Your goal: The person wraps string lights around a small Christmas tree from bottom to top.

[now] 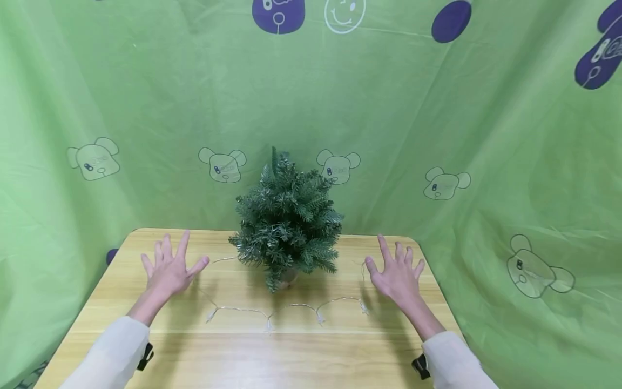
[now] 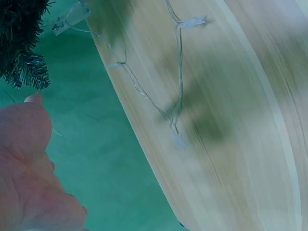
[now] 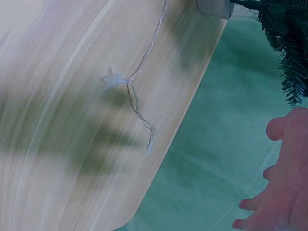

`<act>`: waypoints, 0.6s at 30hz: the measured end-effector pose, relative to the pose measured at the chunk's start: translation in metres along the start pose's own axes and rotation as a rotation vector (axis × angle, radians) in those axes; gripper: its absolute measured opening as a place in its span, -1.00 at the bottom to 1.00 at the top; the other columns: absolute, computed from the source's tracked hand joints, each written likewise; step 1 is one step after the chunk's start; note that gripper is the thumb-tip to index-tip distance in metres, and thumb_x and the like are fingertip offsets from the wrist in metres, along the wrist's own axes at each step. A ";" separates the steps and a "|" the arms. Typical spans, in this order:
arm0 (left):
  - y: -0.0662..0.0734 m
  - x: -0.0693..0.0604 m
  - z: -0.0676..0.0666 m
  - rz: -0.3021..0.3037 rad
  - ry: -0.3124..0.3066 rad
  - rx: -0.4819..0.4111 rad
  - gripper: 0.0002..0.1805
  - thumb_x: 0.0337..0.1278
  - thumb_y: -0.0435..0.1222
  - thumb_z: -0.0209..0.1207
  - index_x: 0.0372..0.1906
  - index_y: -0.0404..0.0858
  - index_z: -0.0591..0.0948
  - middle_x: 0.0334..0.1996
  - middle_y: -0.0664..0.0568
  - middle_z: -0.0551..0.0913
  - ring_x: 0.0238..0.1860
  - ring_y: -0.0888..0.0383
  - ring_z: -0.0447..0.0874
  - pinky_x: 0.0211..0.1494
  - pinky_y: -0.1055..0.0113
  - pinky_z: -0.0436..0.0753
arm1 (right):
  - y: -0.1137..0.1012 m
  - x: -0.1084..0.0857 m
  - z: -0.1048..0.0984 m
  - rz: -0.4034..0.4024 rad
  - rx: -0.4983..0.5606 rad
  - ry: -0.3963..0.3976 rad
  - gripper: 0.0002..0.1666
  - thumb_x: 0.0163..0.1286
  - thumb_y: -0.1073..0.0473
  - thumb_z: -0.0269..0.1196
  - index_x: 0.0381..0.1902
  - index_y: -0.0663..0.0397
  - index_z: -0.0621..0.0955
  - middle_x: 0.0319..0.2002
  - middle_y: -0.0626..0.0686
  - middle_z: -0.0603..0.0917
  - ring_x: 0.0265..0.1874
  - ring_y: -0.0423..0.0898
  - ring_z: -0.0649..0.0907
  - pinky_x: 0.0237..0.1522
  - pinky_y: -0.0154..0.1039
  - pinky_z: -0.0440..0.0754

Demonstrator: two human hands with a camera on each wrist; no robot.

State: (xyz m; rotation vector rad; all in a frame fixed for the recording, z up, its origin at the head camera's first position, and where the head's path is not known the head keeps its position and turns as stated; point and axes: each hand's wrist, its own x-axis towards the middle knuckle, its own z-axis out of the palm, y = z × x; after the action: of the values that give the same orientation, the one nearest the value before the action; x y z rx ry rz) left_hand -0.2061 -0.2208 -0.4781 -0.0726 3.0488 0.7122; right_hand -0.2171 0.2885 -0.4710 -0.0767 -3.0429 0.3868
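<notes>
A small artificial Christmas tree (image 1: 289, 221) stands upright near the table's far edge, its pale pot (image 3: 214, 7) partly hidden by the branches in the head view. Around its front and sides lies a string of clear star lights (image 1: 243, 309), slack on the wood. My left hand (image 1: 167, 275) hovers to the left of the tree with fingers spread, holding nothing. On the other side, my right hand (image 1: 398, 275) is likewise spread above the table and holds nothing. A clear star (image 3: 114, 79) on the wire shows in the right wrist view.
The light wooden table (image 1: 311, 356) has rounded far corners. Behind and beside it hangs a green curtain (image 1: 389, 97) printed with bear heads. Near the tree, a small clear box (image 2: 71, 18) joins the wire in the left wrist view.
</notes>
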 end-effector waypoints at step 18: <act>0.030 -0.003 0.004 0.089 -0.084 -0.056 0.01 0.40 0.17 0.08 0.64 -0.17 -0.18 0.52 -0.59 -0.32 0.52 -0.56 -0.32 0.43 -0.56 -0.32 | -0.015 0.001 0.013 -0.077 0.149 0.099 -0.14 0.50 -0.26 0.07 0.60 -0.08 0.14 0.42 0.49 0.29 0.39 0.49 0.28 0.32 0.56 0.07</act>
State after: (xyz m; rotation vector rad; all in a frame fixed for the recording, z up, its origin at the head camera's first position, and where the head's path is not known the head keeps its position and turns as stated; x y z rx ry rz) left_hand -0.2047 -0.1925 -0.4681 0.0905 2.9679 0.7843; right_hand -0.2203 0.2705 -0.4800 0.0289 -2.8989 0.5834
